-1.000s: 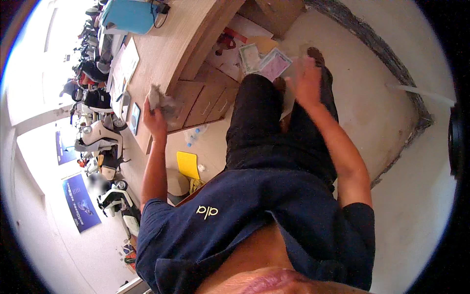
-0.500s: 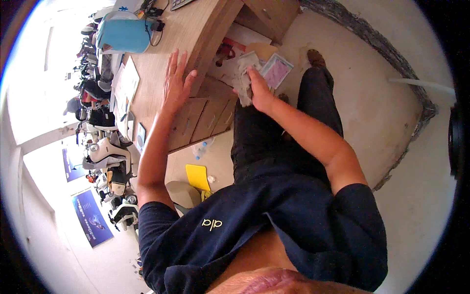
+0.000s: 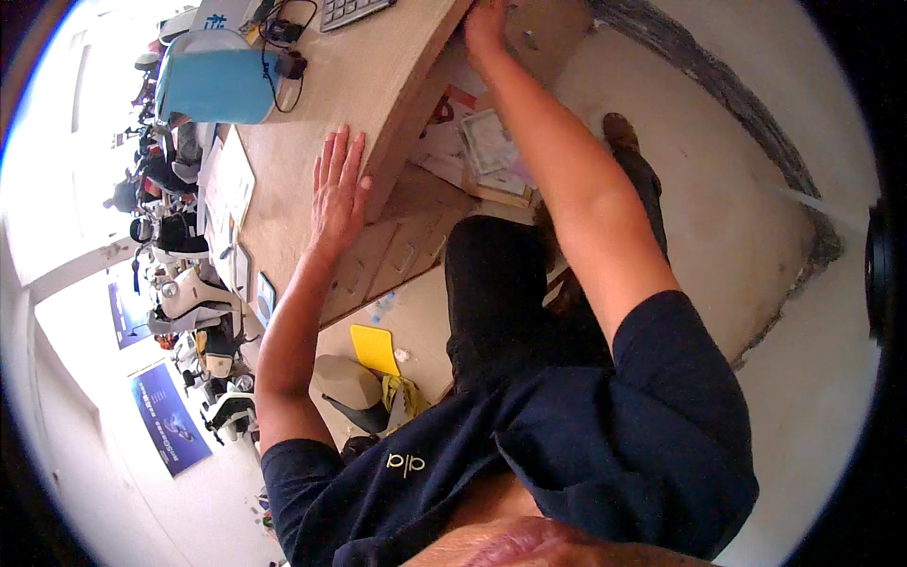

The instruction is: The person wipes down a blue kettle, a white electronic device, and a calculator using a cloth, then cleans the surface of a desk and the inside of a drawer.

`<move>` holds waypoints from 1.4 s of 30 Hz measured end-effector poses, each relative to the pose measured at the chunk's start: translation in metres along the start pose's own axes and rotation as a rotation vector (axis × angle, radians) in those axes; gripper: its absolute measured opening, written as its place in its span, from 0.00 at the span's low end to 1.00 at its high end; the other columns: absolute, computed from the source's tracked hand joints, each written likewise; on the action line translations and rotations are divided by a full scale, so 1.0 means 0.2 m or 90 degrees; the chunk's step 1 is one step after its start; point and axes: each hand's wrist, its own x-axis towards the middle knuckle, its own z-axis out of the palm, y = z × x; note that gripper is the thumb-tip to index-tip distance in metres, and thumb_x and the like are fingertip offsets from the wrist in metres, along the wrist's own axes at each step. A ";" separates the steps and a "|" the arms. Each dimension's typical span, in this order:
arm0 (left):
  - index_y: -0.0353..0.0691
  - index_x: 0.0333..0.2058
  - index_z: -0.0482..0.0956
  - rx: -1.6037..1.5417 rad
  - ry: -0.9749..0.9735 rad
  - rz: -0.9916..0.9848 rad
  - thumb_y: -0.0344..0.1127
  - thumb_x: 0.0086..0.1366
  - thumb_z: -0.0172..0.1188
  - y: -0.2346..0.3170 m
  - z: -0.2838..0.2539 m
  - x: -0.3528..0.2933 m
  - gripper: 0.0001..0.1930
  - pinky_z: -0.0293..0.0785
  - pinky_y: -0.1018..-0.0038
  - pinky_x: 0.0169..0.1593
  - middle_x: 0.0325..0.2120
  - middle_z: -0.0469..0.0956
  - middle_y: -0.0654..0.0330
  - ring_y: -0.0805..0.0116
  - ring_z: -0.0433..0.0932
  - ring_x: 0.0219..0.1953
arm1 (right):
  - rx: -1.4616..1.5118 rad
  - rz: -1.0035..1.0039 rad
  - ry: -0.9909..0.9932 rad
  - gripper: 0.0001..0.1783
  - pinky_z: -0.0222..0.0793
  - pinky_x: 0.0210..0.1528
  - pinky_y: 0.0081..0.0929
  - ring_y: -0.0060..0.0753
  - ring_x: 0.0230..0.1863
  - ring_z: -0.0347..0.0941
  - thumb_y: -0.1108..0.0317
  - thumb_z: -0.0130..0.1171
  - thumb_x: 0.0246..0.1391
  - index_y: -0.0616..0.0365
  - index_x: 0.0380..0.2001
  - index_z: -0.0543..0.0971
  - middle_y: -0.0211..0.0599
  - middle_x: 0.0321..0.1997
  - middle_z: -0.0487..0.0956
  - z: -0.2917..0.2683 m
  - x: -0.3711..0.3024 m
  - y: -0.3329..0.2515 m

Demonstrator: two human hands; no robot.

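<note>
My left hand (image 3: 338, 194) lies flat on the wooden desk (image 3: 274, 180), close to its near edge, fingers stretched and slightly apart. My right arm reaches far forward. At the top of the view, my right hand (image 3: 487, 33) is against the far part of the desk's edge. Its fingers are mostly hidden, and the grey rag seen in it earlier does not show. Beneath that arm, a pale, flat rectangular packet (image 3: 488, 142) rests on papers in the open space under the desktop.
A light-blue bag-like container (image 3: 217, 80), a black cable (image 3: 291, 66) and a keyboard (image 3: 351, 9) are on the desk. Papers (image 3: 236, 170) and a phone (image 3: 266, 299) lie along its left side. Below are drawers (image 3: 397, 255) and a yellow flat piece (image 3: 375, 350). Scooters (image 3: 194, 293) stand beyond.
My right hand has moved forward from above the papers, where it held a grey rag, to the desk's far edge. My left hand stays on the desk.
</note>
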 end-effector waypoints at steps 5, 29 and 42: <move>0.50 0.70 0.54 -0.008 -0.010 -0.007 0.48 0.73 0.39 0.00 0.00 0.01 0.29 0.38 0.54 0.72 0.72 0.46 0.55 0.52 0.42 0.74 | -0.060 -0.105 0.009 0.29 0.58 0.64 0.38 0.44 0.64 0.61 0.53 0.46 0.65 0.59 0.63 0.63 0.44 0.65 0.67 0.15 -0.12 0.18; 0.52 0.69 0.57 -0.041 0.034 -0.002 0.47 0.73 0.39 -0.03 0.02 -0.02 0.27 0.39 0.54 0.72 0.71 0.50 0.56 0.51 0.45 0.73 | 0.182 0.254 -0.058 0.19 0.63 0.54 0.29 0.24 0.53 0.64 0.57 0.43 0.69 0.52 0.57 0.71 0.26 0.56 0.71 0.23 -1.03 0.13; 0.41 0.65 0.64 -0.194 0.115 0.048 0.48 0.74 0.35 -0.05 0.01 -0.01 0.27 0.44 0.61 0.72 0.68 0.60 0.53 0.52 0.52 0.71 | 0.245 0.603 -0.274 0.19 0.66 0.59 0.38 0.36 0.56 0.68 0.57 0.48 0.67 0.51 0.57 0.69 0.34 0.57 0.72 0.13 -1.49 0.24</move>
